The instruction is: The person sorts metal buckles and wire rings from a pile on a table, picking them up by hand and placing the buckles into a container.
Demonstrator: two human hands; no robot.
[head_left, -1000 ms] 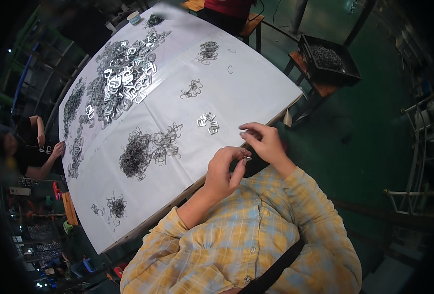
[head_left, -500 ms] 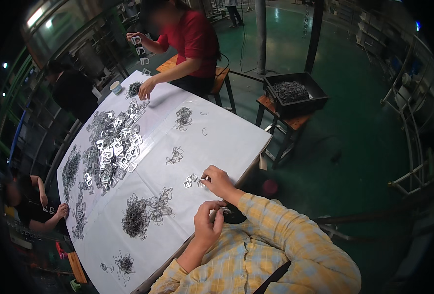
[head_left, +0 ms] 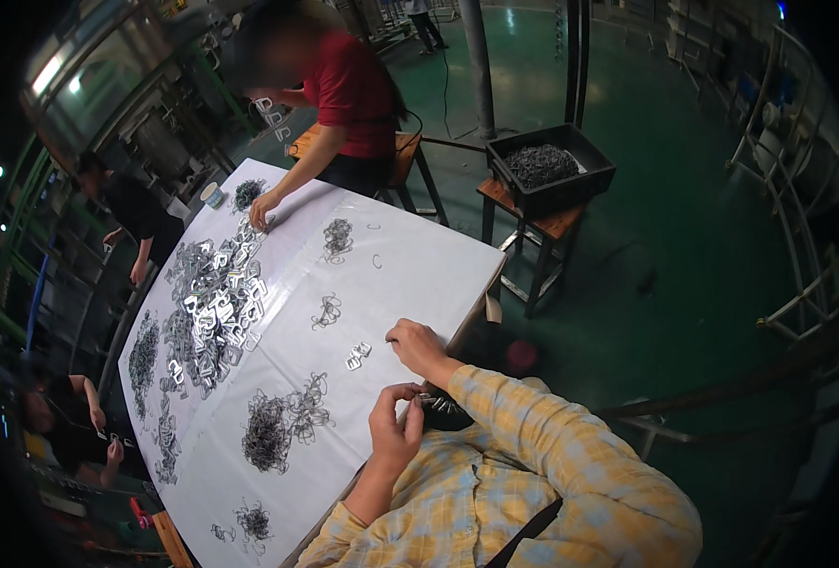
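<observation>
My left hand (head_left: 396, 424) is closed at the table's near edge, thumb against forefinger. From its grip a row of small shiny metal pieces (head_left: 445, 404) hangs over the edge. My right hand (head_left: 421, 348) hovers above the tabletop, thumb and forefinger pinched together; what they hold, if anything, is too small to make out. Just left of those fingertips lie a few flat silver metal pieces with cut-outs (head_left: 358, 356). Farther left on the white table (head_left: 419, 275) are a tangled pile of thin wire hooks (head_left: 266, 434) and a looser one (head_left: 310, 402).
A large heap of silver metal pieces (head_left: 213, 317) covers the table's far left part. Smaller wire heaps (head_left: 337, 239) lie about. A co-worker in red (head_left: 351, 90) reaches in from the far side. Right of the table, a black crate (head_left: 557, 194) stands on a stool.
My right hand has lifted away from the silver pieces, and fewer lie there. My left hand stays closed, its hanging row showing more plainly. The view has shifted; the co-worker in red reaches into the heap.
</observation>
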